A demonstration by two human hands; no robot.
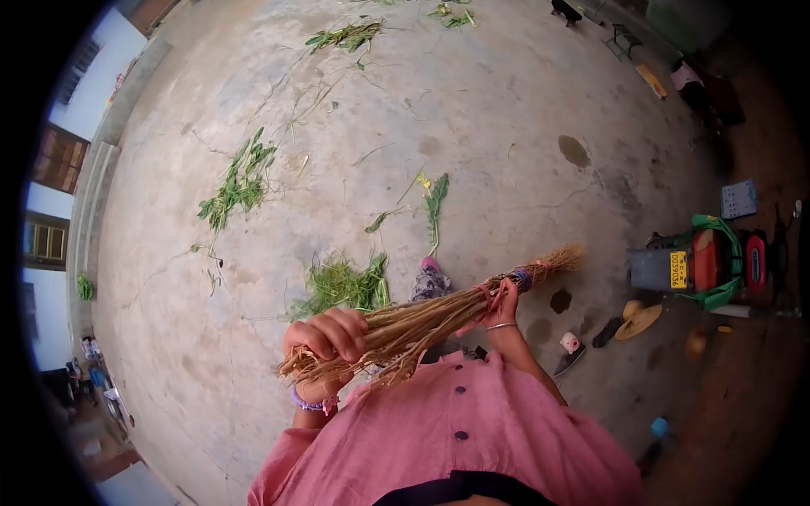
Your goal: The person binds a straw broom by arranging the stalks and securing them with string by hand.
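A long bundle of dry brown stalks (422, 325) lies slantwise across the front of my pink shirt. My left hand (325, 336) has its fingers wrapped over the thick stalk ends. Farther along, my right hand (504, 305) grips the bundle beside a pink tie, near a blue-purple binding (521, 278). The frayed tip (564, 257) points to the right. Beyond the bundle, a heap of green plants (342, 282) rests on the concrete floor, next to my foot in a pink shoe (430, 264).
More green plants (240, 181) lie at the left, with others (346, 36) farther off. A leafy stem (435, 207) is ahead of my foot. At the right are a red vehicle (709, 260), a straw hat (639, 320) and loose shoes (606, 332). Steps (91, 202) run along the left wall.
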